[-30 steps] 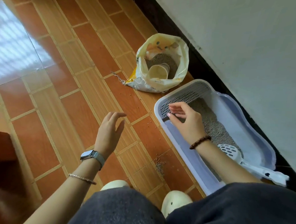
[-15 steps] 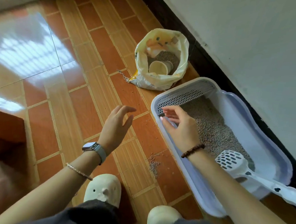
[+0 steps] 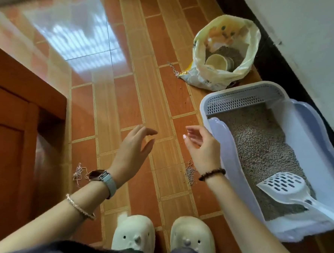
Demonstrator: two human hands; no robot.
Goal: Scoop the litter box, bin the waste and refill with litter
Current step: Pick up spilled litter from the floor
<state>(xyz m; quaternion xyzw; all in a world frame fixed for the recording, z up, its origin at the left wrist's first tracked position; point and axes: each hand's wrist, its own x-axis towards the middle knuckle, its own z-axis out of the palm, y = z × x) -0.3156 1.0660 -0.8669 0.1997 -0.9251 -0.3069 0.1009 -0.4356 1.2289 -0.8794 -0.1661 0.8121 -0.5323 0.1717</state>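
Observation:
A pale lilac litter box (image 3: 223,141) with a grey grille at its far end lies on the tiled floor on the right, holding grey litter (image 3: 263,144). A white slotted scoop (image 3: 283,187) lies in it at the near end, handle over the rim. Beyond it stands an open yellow litter bag (image 3: 222,71) with a cream cup (image 3: 217,64) inside. My right hand (image 3: 202,146) hovers just left of the box's near rim, fingers loosely bent, holding nothing. My left hand (image 3: 133,149) hangs over the floor, fingers relaxed and empty.
Spilt litter grains (image 3: 190,172) lie on the tiles beside the box. A brown wooden cabinet (image 3: 15,136) stands at the left, with a tangle of string (image 3: 78,172) near it. A white wall runs along the right. My two cream slippers (image 3: 163,235) are at the bottom.
My right hand has come off the box's near-left rim and out over the floor. The view has risen and tilted, and my left hand has drifted slightly.

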